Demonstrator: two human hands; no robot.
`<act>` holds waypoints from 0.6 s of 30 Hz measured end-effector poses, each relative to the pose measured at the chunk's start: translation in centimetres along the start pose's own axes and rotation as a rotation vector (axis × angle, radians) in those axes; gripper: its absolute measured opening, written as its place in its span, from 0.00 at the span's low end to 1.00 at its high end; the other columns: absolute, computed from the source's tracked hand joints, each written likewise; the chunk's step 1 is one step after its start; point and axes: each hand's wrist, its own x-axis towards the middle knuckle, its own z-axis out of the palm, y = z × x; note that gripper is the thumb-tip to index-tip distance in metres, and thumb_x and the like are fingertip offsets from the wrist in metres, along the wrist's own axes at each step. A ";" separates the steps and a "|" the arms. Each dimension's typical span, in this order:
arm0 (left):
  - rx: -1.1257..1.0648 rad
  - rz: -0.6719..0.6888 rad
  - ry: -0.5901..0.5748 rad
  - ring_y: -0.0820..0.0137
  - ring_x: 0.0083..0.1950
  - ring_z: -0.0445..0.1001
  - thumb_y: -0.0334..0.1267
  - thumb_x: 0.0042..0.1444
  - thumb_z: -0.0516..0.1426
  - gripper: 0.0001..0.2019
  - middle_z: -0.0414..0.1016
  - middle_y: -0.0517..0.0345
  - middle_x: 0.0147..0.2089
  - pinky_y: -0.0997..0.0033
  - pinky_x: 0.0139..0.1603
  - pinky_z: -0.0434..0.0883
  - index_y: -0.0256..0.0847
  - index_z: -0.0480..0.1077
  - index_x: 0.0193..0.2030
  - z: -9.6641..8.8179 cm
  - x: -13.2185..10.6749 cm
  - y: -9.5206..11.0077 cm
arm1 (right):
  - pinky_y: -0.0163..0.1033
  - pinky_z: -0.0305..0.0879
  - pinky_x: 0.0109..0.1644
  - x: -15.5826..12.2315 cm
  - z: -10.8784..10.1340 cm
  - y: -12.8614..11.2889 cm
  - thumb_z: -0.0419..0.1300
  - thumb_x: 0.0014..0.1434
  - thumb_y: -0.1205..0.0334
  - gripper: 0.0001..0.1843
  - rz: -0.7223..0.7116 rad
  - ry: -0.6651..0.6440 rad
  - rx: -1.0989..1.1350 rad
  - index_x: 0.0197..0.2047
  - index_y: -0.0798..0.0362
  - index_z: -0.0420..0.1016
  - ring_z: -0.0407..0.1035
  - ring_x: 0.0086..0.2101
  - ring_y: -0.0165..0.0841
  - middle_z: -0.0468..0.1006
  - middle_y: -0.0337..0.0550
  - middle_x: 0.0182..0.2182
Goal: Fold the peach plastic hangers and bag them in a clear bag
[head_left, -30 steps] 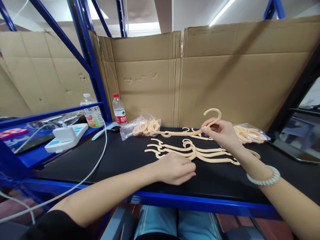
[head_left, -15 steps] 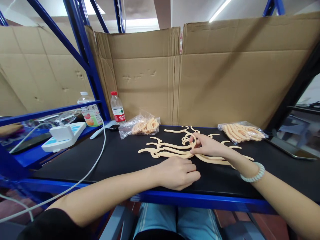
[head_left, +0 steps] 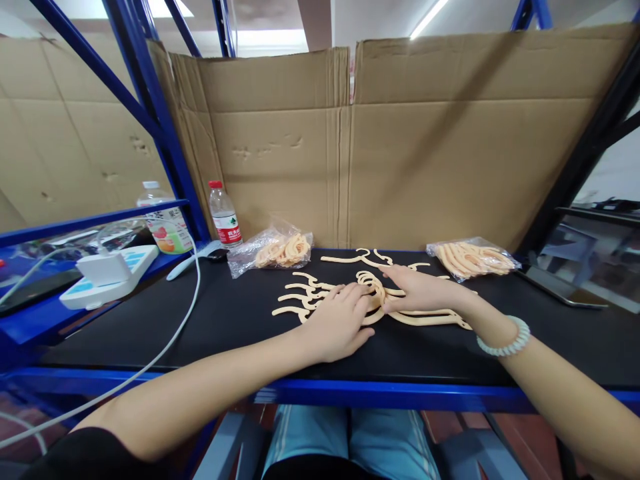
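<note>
Several beige, curved strips with hooked ends (head_left: 425,321) lie side by side on the black table top (head_left: 225,333), their curved middles overlapping near the centre. My left hand (head_left: 334,323) rests flat over the left part of these strips, fingers stretched forward and thumb apart, hiding some of them. Beside the curved middles, my right hand (head_left: 420,292) touches the strips with its thumb and fingers spread. Farther back, another beige strip with hooks (head_left: 340,259) lies apart from the group.
A clear bag of beige rings (head_left: 284,251) lies at back left and a bag of beige strips (head_left: 473,259) at back right. A red-capped bottle (head_left: 225,217), a power strip (head_left: 110,277) and a white cable (head_left: 193,300) are on the left. Cardboard (head_left: 440,147) walls the back.
My left hand has gone from loosely curled near the front edge to lying flat on the strips. My right fingers have opened from a pinch, and the raised curved middle has come down.
</note>
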 end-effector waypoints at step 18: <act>-0.119 -0.289 -0.206 0.57 0.70 0.49 0.46 0.65 0.41 0.26 0.51 0.41 0.69 0.49 0.66 0.50 0.33 0.53 0.65 3.2 1.3 -5.3 | 0.55 0.42 0.65 3.4 5.8 0.7 0.39 0.60 0.35 0.47 0.054 0.098 -0.094 0.69 0.64 0.39 0.40 0.65 0.51 0.43 0.62 0.67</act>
